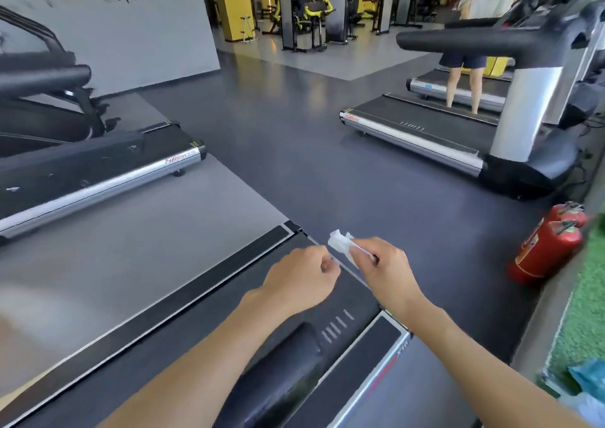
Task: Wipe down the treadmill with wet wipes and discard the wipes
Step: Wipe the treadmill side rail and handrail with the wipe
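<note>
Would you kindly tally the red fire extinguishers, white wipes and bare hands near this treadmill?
fire extinguishers: 2
wipe: 1
hands, left hand and right hand: 2
Total: 5

The crumpled white wet wipe (340,242) is pinched in my right hand (386,267), with its bunched end poking out past my fingers. It sits above the far end of the black treadmill with silver side rails (352,296), near the right rail.
</note>
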Action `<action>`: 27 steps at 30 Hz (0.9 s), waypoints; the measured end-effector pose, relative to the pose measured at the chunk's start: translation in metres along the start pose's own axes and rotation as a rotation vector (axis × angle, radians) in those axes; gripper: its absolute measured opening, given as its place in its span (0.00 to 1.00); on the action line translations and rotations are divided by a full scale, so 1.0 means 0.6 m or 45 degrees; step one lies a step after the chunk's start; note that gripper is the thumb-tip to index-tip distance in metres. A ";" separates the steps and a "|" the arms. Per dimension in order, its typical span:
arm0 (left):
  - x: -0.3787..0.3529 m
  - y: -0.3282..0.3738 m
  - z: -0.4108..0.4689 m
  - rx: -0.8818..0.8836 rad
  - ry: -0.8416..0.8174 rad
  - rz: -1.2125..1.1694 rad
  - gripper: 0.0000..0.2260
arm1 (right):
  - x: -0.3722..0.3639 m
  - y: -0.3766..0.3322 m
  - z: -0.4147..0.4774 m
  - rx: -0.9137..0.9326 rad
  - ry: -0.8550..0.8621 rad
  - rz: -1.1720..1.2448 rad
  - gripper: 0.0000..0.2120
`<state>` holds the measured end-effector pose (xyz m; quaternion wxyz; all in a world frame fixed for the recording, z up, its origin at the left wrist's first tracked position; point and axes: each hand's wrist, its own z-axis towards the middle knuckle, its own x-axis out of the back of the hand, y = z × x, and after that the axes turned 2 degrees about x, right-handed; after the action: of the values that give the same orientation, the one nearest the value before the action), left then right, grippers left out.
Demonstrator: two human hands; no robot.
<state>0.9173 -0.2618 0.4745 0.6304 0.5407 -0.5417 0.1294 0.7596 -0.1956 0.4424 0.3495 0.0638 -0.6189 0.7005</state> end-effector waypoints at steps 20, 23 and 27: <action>0.109 0.046 0.372 0.212 0.475 -1.445 0.18 | 0.002 -0.004 0.467 0.240 -0.540 0.330 0.13; 0.145 0.000 0.433 0.296 0.677 -1.537 0.14 | -0.053 -0.020 0.560 0.301 -0.622 0.238 0.14; 0.243 -0.049 0.478 0.436 0.940 -1.627 0.15 | -0.123 -0.107 0.677 0.429 -0.707 0.118 0.17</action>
<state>0.8388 -0.5701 0.5294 0.6305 0.7613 0.1508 -0.0060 0.7118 -0.5966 0.5484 0.1196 0.2811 -0.5681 0.7642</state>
